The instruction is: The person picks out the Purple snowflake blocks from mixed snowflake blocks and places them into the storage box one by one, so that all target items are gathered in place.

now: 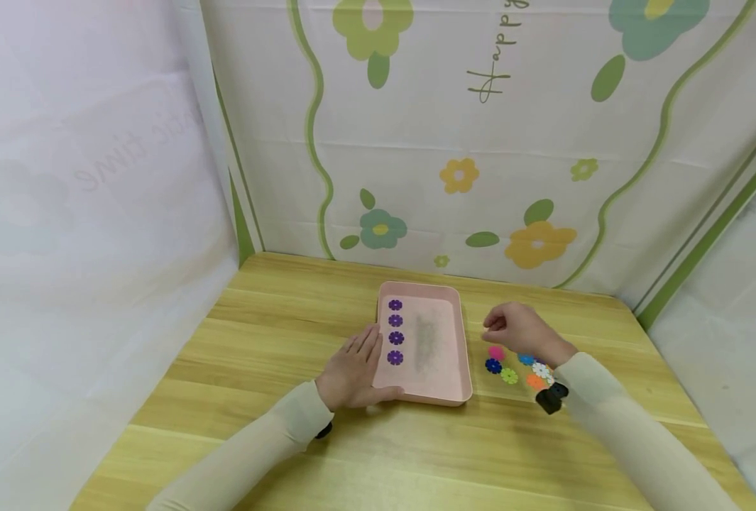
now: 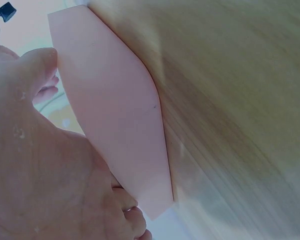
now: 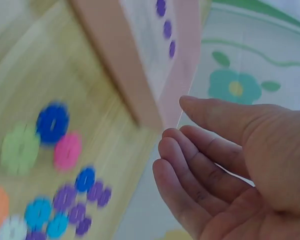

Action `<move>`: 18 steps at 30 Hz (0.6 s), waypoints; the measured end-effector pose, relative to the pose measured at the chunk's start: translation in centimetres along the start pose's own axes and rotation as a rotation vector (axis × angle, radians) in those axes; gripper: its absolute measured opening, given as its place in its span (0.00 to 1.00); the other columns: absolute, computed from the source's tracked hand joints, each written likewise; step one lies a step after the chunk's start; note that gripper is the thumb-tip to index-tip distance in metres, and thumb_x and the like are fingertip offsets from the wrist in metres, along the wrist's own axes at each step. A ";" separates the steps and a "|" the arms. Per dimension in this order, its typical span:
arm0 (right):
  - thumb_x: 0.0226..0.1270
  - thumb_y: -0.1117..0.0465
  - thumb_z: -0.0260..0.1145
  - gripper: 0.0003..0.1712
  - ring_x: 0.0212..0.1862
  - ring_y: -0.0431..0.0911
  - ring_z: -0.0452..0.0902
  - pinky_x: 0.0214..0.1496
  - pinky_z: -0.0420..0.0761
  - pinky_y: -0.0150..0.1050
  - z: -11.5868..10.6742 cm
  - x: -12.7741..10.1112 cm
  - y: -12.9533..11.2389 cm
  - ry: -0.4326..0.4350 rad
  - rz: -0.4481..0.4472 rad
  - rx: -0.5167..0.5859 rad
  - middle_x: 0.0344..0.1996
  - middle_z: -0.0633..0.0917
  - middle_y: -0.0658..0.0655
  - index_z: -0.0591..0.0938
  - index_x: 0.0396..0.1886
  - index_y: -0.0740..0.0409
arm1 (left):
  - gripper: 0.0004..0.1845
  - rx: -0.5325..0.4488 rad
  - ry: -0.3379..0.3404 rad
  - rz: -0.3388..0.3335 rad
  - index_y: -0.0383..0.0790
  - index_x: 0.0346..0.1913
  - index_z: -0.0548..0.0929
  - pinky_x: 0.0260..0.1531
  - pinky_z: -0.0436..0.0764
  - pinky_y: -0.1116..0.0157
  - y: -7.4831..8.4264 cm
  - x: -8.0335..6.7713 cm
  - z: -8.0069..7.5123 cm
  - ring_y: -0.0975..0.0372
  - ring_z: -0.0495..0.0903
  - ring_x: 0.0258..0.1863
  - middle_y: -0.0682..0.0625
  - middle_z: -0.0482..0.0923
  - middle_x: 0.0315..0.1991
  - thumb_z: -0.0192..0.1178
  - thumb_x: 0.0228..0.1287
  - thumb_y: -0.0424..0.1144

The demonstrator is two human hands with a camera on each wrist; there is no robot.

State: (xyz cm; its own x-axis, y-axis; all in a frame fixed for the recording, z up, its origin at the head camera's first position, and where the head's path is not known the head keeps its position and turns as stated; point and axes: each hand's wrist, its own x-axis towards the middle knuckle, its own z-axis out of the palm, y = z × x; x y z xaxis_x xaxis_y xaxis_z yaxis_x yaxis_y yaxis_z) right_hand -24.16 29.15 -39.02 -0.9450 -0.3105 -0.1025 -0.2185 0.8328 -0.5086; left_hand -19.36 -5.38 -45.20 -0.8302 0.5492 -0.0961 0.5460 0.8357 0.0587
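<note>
In the head view we find a pink tray (image 1: 444, 355) on the wood-grained table (image 1: 275, 312), with four purple flower-shaped pieces (image 1: 396, 338) in a column along the left side of its floor. The left hand (image 1: 355, 372) rests at the tray's left rim, fingers straight and together, thumb laid over the near corner. The right hand (image 1: 521, 330) hangs to the right of the tray, above a loose group comprising a pink piece (image 1: 496, 353), a dark blue piece (image 1: 493, 366), a yellow-green piece (image 1: 509, 376), an orange piece (image 1: 535, 382) and a white piece (image 1: 541, 370). The right sleeve (image 1: 620, 419) and wrist partly hide this group. A flower-printed cloth (image 1: 416, 128) hangs behind the table.

In the left wrist view we see the tray's outer wall (image 2: 110, 95), which the head view hides on this side, with the left thumb tip at its rim.

In the right wrist view we observe the right hand's fingers gently bent, the thumb apart from them, the grip unclosed. This view discloses light blue pieces (image 3: 38, 213) and loose purple pieces (image 3: 65, 197) outside the tray, which the head view shows poorly. Of the tray's purple column, we count three here.
</note>
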 end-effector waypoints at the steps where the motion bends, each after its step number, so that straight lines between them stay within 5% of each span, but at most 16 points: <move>1: 0.70 0.61 0.74 0.13 0.39 0.45 0.86 0.43 0.89 0.43 -0.4 -0.3 0.5 0.001 0.002 -0.006 0.39 0.90 0.58 0.87 0.47 0.67 | 0.60 -0.002 0.002 0.000 0.28 0.82 0.57 0.84 0.60 0.52 0.0 0.0 0.0 0.47 0.54 0.86 0.36 0.51 0.86 0.44 0.69 0.80; 9: 0.68 0.61 0.75 0.16 0.39 0.46 0.86 0.44 0.90 0.48 -2.5 -2.0 5.1 0.015 -0.009 -0.114 0.39 0.90 0.59 0.88 0.47 0.70 | 0.60 -0.004 0.017 0.006 0.28 0.82 0.58 0.84 0.61 0.52 0.0 -0.1 0.0 0.46 0.55 0.85 0.35 0.52 0.85 0.45 0.69 0.80; 18: 0.68 0.63 0.74 0.19 0.42 0.53 0.87 0.48 0.89 0.54 -2.2 -3.5 9.6 0.005 0.020 -0.158 0.41 0.90 0.64 0.85 0.51 0.75 | 0.60 0.004 -0.008 -0.007 0.29 0.83 0.55 0.85 0.57 0.51 0.0 0.1 0.4 0.47 0.51 0.86 0.37 0.48 0.86 0.45 0.70 0.79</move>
State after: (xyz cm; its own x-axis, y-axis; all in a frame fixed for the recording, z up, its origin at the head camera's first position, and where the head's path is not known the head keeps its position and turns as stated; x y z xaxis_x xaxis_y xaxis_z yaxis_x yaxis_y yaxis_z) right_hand -23.45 39.28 -41.62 -0.9509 -0.2907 -0.1065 -0.2345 0.9008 -0.3654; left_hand -19.40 -5.37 -45.59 -0.8332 0.5432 -0.1039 0.5406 0.8395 0.0541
